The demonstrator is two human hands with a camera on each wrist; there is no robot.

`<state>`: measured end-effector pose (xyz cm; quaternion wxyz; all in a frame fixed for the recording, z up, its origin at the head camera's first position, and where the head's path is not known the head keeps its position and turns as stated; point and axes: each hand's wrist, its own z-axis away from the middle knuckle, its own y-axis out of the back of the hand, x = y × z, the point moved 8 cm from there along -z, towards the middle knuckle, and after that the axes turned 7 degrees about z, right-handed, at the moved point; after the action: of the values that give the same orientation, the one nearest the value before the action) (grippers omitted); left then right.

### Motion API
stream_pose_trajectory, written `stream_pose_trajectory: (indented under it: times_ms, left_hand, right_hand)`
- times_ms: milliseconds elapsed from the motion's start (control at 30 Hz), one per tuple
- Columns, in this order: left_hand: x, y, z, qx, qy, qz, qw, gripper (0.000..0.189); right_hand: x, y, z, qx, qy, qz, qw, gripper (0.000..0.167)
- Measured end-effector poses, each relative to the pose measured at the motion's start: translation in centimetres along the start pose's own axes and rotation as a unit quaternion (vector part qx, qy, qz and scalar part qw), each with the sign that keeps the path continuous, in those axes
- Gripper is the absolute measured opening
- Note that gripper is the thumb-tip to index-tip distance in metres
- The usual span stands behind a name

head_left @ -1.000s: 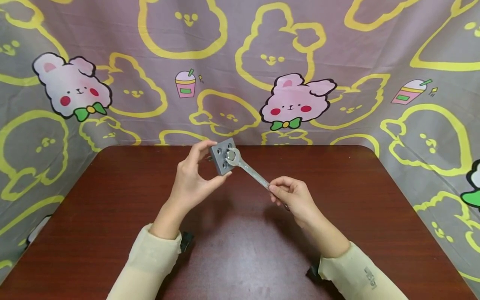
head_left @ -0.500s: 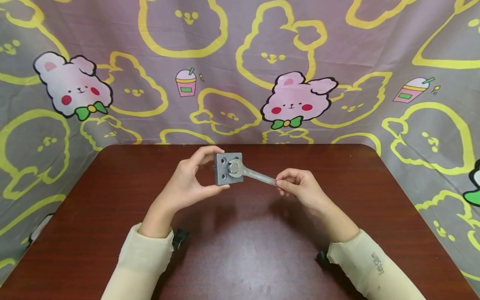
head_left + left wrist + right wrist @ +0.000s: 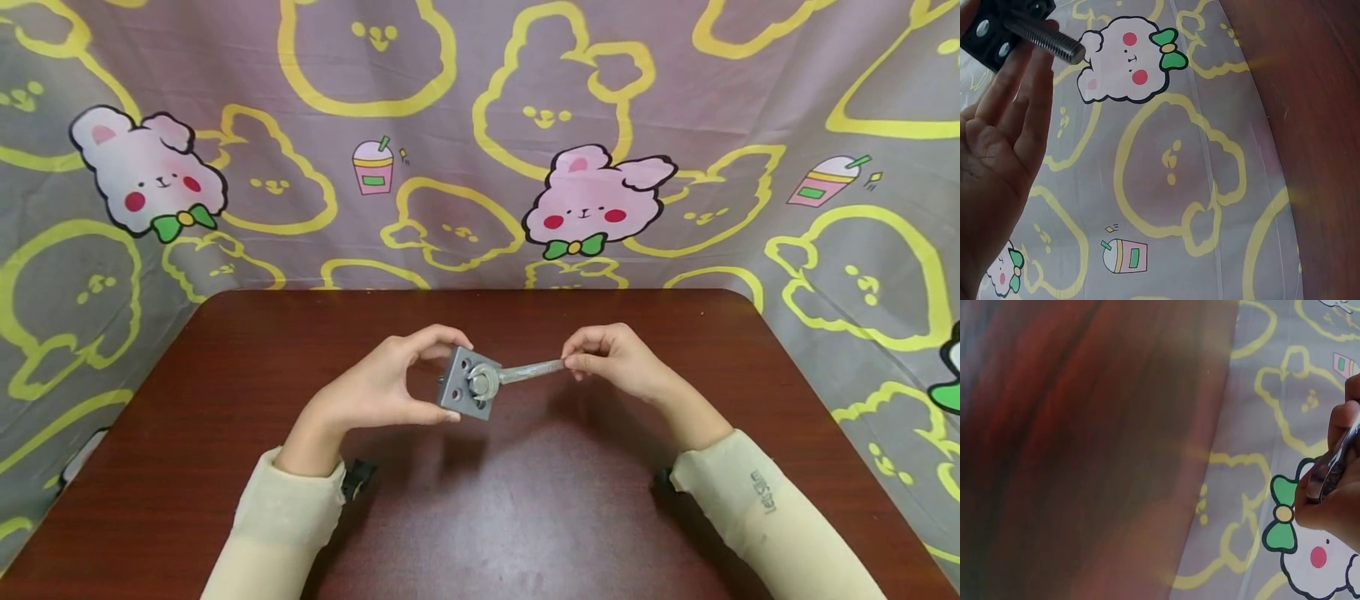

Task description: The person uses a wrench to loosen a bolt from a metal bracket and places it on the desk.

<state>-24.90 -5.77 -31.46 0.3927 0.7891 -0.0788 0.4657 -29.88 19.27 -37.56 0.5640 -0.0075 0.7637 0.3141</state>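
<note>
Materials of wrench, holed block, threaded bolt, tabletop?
Wrench: metal, likely steel; silvery sheen.
Block: plastic or coated metal; even dull grey leaves it open.
Bolt: metal, likely steel; glinting threads.
Tabletop: glossy wood or laminate; faint grain, light reflection.

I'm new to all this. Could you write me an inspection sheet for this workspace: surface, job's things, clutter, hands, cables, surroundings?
Surface: dark reddish-brown table, glossy, with light reflecting off it.
Job's things: grey plate with holes, held above the table; bolt through it, threaded end sticking out; metal wrench with its end around the bolt head.
Clutter: nothing seen.
Hands: left hand holds the plate by its edges; right hand pinches the wrench handle.
Cables: nothing seen.
Surroundings: cloth printed with rabbits and drink cups, behind and beside the table.
</note>
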Motion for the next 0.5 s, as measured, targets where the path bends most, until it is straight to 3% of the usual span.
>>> stream_pose_trajectory:
  times_ms: [233, 500]
  left_hand:
    - [-0.3, -1.0, 0.0, -0.054, 0.023, 0.023, 0.998, 0.068]
    - [-0.2, -2.0, 0.1, -0.116, 0.025, 0.031, 0.9925, 0.064]
  right_hand:
    - [-0.8, 0.4, -0.7, -0.016, 0.047, 0.066, 0.9966, 0.004]
    - [-2.3, 0.7, -1.2, -0.039, 0.087, 0.115, 0.9888, 0.002]
